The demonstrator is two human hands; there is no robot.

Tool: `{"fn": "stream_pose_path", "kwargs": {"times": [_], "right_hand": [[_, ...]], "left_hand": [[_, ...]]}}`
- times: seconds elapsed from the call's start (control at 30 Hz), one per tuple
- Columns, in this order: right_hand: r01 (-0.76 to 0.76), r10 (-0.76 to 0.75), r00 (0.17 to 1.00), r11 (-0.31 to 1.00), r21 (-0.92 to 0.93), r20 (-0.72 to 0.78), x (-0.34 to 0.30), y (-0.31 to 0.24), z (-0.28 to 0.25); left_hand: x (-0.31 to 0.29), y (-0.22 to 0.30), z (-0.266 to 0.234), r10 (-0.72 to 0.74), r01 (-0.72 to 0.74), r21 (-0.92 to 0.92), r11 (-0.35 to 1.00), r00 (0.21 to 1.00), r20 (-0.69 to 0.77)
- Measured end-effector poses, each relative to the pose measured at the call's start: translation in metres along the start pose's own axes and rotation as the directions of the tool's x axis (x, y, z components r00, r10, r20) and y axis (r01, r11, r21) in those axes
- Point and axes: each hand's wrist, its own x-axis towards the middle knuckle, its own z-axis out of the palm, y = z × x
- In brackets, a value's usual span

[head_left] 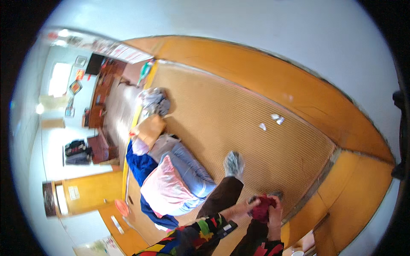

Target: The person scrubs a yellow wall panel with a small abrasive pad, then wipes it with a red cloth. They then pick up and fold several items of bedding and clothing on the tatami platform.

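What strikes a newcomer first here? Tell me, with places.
Both hands, left hand and right hand, grip a dark red cloth at bottom centre. Left of them lies a pile of folded bedding, pink and blue, on the wide woven mat.

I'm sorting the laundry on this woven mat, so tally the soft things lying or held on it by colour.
Pink: 1, the pink cushion
Light blue: 1, the folded denim
Dark blue: 1, the blue cloth
Grey: 1, the grey bundle
Red: 1, the red garment held in both hands
Total: 5
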Motion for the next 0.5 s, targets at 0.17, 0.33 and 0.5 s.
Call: {"fn": "stream_pose_path", "kwargs": {"times": [0.17,0.33,0.5], "right_hand": [[0.099,-0.108,0.994,0.925,-0.367,-0.004,-0.025,-0.014,0.02],[0.191,-0.15,0.981,0.83,-0.524,0.12,-0.037,-0.014,0.039],[0.122,-0.101,0.992,0.693,-0.711,0.072,-0.045,-0.012,0.076]], "left_hand": [[-0.041,-0.013,0.031,0.057,-0.113,-0.603,0.789,0.992,-0.112],[-0.07,-0.031,-0.001,0.089,-0.208,-0.669,0.714,0.974,-0.208],[-0.119,-0.041,-0.032,0.084,-0.338,-0.791,0.51,0.935,-0.345]]}}
